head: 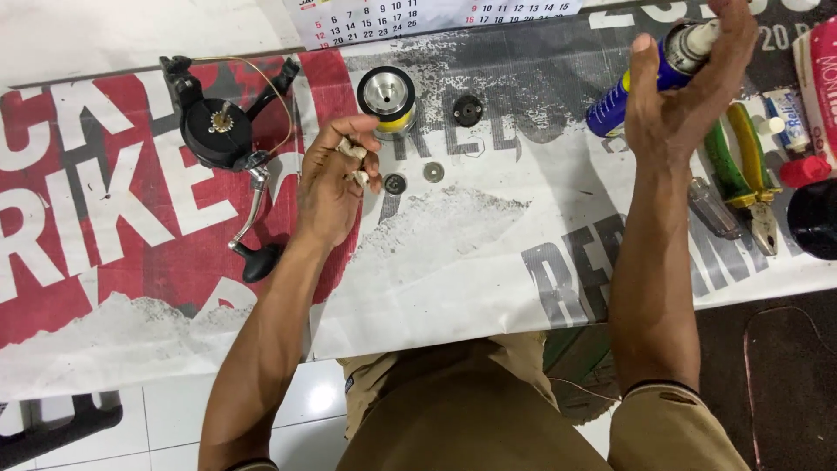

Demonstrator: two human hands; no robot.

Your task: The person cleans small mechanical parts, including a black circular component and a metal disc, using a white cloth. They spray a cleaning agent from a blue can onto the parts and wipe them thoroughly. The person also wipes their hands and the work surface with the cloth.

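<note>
My right hand (689, 87) grips a blue and yellow spray can (649, 78) with a white top, tilted at the upper right. My left hand (336, 179) holds a small whitish part (353, 150) between its fingertips, just left of two dark washers (395, 183) lying on the printed sheet. A silver spool with yellow line (388, 100) stands just beyond the left hand. A small black knob (468, 110) lies to its right.
A black fishing reel body with bail and handle (228, 139) lies at the left on the printed banner (453, 253). Green-handled pliers (750, 174), a clear-handled screwdriver (713, 208), a small tube, a red cap and a black round lid sit at the right. A calendar lies at the far edge.
</note>
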